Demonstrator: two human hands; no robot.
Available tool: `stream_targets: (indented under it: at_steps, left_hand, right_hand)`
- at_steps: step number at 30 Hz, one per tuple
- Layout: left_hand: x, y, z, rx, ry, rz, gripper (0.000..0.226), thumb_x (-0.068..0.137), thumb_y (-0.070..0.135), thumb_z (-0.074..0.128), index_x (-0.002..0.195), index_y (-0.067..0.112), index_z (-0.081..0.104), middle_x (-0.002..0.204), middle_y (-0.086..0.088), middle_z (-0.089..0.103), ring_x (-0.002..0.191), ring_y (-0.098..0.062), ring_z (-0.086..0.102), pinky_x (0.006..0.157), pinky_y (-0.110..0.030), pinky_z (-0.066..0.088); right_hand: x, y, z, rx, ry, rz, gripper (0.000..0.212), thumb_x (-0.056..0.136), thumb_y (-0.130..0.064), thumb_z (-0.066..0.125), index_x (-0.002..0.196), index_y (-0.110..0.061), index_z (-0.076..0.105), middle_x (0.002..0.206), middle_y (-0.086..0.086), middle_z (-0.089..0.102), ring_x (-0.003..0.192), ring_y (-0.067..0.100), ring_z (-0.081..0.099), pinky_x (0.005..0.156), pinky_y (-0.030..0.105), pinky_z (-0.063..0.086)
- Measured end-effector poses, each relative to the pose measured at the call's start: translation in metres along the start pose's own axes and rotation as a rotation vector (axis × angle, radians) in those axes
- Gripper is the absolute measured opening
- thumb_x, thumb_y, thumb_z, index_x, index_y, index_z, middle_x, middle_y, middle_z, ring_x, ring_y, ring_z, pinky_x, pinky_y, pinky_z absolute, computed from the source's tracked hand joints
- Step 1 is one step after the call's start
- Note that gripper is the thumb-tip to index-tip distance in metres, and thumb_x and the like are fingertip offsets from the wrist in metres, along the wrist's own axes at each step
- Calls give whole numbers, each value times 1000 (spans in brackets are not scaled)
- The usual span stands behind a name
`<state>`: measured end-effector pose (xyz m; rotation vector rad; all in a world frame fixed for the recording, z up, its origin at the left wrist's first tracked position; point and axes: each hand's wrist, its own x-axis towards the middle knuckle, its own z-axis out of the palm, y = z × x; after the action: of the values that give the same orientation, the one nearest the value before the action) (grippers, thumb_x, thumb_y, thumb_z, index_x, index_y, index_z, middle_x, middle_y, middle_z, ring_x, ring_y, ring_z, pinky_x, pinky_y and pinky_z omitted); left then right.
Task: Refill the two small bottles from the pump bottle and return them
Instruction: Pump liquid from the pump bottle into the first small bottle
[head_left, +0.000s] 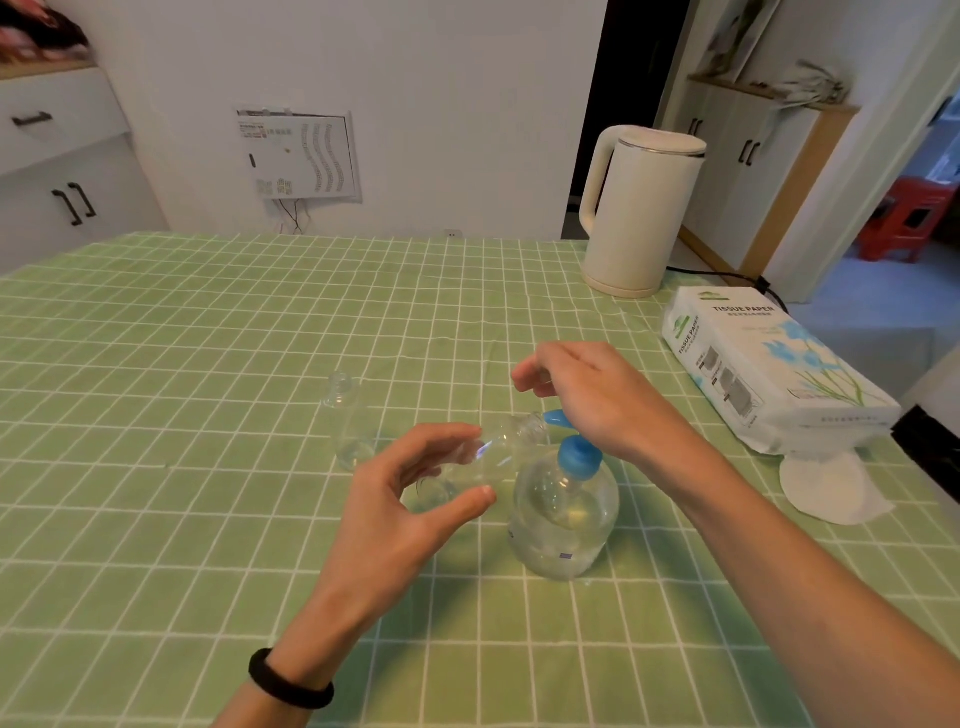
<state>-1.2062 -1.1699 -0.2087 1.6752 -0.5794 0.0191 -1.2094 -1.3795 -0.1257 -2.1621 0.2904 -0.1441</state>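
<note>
A table under a green checked cloth (208, 519) is filling most of the view, in a white-walled room with cupboards.

Nearest, the left hand (395, 499), a black wristband (288, 680) on its wrist, is curling its thumb and fingers round the base of the tilted small bottle (493, 452). The bottle is clear, uncapped and looking empty. It is leaning away from those fingers so that its open neck is almost touching the blue spout (555, 417), seemingly to catch whatever comes out.

Just to the right of the left thumb, the pump bottle (563, 525) is standing upright on the cloth, holding clear liquid.

The right hand (592, 395) is hovering over the pump head, its heel sitting right above it, probably getting ready to press down. Its fingertips are bunching together beyond the spout. They may be pinching a small clear cap, but I cannot tell.

Beyond the left fingertips and a little to their left, the standing small bottle (347, 421) is waiting upright and uncapped, well apart from the pump. It looks almost empty, so neither refill seems done.

Far to the right of the right hand, a tissue pack (769, 364) is lying at the table edge, with white pads (826, 483) beside it. A cream kettle (639, 213) is standing at the far edge.
</note>
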Motion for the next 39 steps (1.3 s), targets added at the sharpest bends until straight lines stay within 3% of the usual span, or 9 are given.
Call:
stream_targets:
  at_steps: [3,9,15,19,24,26,29,34,39]
  left_hand:
    - [3,2,0,-2,-2,11,43,75,26,87,115,33,76,113,13,81,112,-12,75,99,-35,55]
    - [6,6,1,31,-20,32,44,76,26,88,118,32,76,114,16,80,114,-11,73,99,-33,53]
    - [8,11,-3,48,-39,57,48,74,30,92,120,31,76,112,15,80,113,-11,75,100,-28,55]
    - [11,18,-8,25,-52,64,51,73,26,94,120,32,77,111,14,81,109,-6,76,98,-19,56]
    - [12,18,-9,25,-58,65,52,74,17,94,121,30,77,108,11,82,105,-7,77,93,-16,56]
    - [11,19,-9,15,-55,70,52,74,18,95,121,31,78,108,9,82,105,-10,77,92,-18,57]
    - [12,18,-10,14,-49,82,52,73,23,91,122,33,78,108,9,81,105,-14,77,91,-20,57]
    - [13,20,-12,-3,-57,83,51,72,36,87,123,36,77,110,8,81,107,-17,75,92,-24,57]
    - [15,20,-14,0,-61,85,52,72,32,90,122,36,77,110,6,80,108,-21,75,94,-33,57]
  right_hand:
    - [2,1,0,-32,-32,21,37,105,-27,42,99,-25,79,101,-17,75,101,-3,65,75,16,43]
    - [2,1,-1,-66,-56,38,37,106,-25,42,102,-25,78,107,-14,75,106,3,66,82,18,46]
    - [-1,-3,0,-83,-56,62,36,104,-33,46,100,-20,79,104,-13,76,105,12,69,97,36,54]
    - [-4,-5,0,-78,-75,22,59,99,-54,48,106,-1,73,96,-13,77,100,13,72,101,42,54]
    - [-5,-7,-1,-112,-131,12,59,92,-53,52,109,1,70,111,11,76,110,35,68,103,57,52]
    - [-3,-7,0,-122,-137,20,45,94,-45,54,101,-6,75,107,8,78,107,34,70,102,56,54]
    - [-1,-5,1,-104,-144,35,33,98,-41,54,92,-21,80,98,-10,79,100,15,73,101,47,55]
    - [0,-11,-1,-43,-159,27,45,101,-56,45,95,-27,79,96,-19,79,100,2,71,103,39,53]
    - [5,-18,1,-42,-154,11,43,103,-48,42,96,-25,78,96,-15,80,98,7,74,98,37,56]
